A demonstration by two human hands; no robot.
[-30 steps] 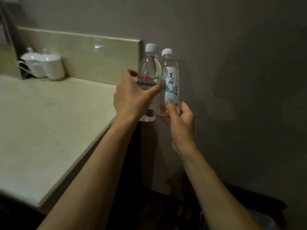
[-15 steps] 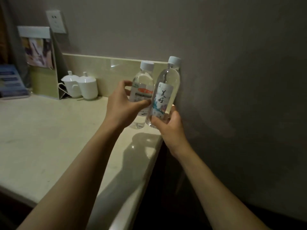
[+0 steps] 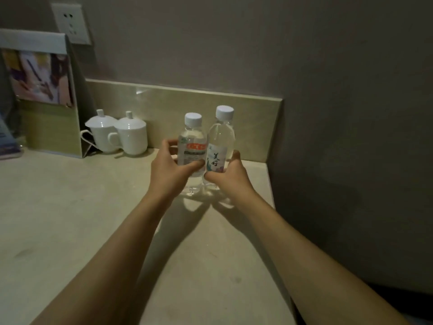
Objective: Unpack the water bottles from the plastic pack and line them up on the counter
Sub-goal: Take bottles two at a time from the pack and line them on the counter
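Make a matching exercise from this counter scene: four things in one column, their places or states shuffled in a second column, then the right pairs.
Things
1. red-label bottle
2. blue-label bottle
3. lidded white cups
4. wall socket

Places or states
A. on the wall, above the standing card
B. gripped by the right hand
C. at the backsplash, left of both bottles
D. gripped by the left hand

Pairs: 1-D, 2-B, 3-C, 4-A
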